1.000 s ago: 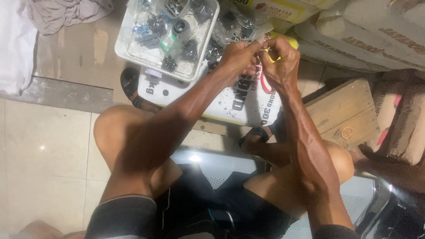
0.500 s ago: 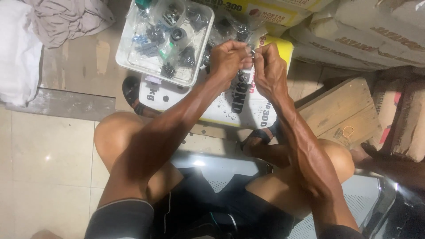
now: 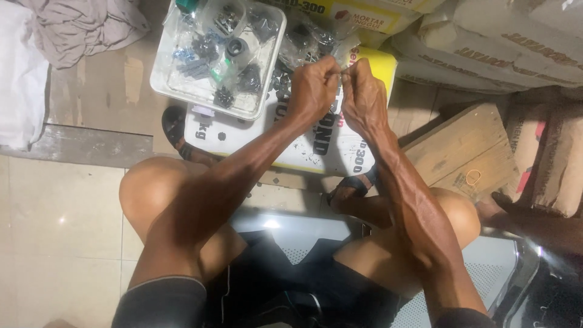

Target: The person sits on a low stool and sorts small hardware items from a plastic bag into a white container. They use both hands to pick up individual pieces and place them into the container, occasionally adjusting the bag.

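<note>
My left hand [image 3: 314,88] and my right hand [image 3: 363,93] are raised together over a white and yellow sack [image 3: 316,146], fingertips pinched against each other on a small clear plastic bag [image 3: 345,61] of little parts. The bag is mostly hidden by my fingers. Just to the left stands a white tray [image 3: 176,91] filled with several clear bags of dark screws and small hardware. More such bags [image 3: 303,36] lie on the sack beside the tray. I sit with both knees apart below my arms.
Stacked paper sacks [image 3: 486,54] fill the upper right. A wooden crate [image 3: 467,152] with a rubber band on it sits right of my arm. Crumpled cloth [image 3: 79,24] lies at the upper left. A sandalled foot [image 3: 176,130] rests under the tray's edge.
Both hands have stayed together on the small bag, working it with the fingertips. The view has shifted, and the red and yellow bands seen by my right hand earlier are out of sight.
</note>
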